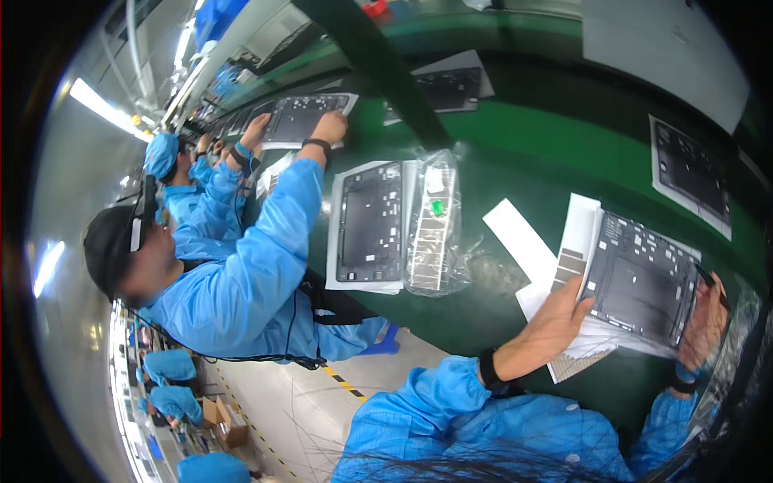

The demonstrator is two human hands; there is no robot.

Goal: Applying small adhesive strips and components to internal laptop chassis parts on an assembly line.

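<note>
In front of me a dark grey tablet housing (642,280) with small white pieces along its edges lies tilted over white paper. My left hand (555,320) grips its left edge, thumb on top and the other fingers partly hidden. At the opposite edge is my right hand (702,328), closed around a thin black pointed tool (710,278) that may be tweezers. Beneath the housing, sheets with rows of brownish strips (581,366) stick out. A blank white strip of paper (519,235) lies to the left.
Left of me, another housing (370,225) rests on white paper beside a clear bag (435,233) of strip sheets with a green piece. A co-worker in blue (250,258) handles a housing (304,119). More housings (694,173) sit farther back on the green bench, which a dark post (386,76) crosses.
</note>
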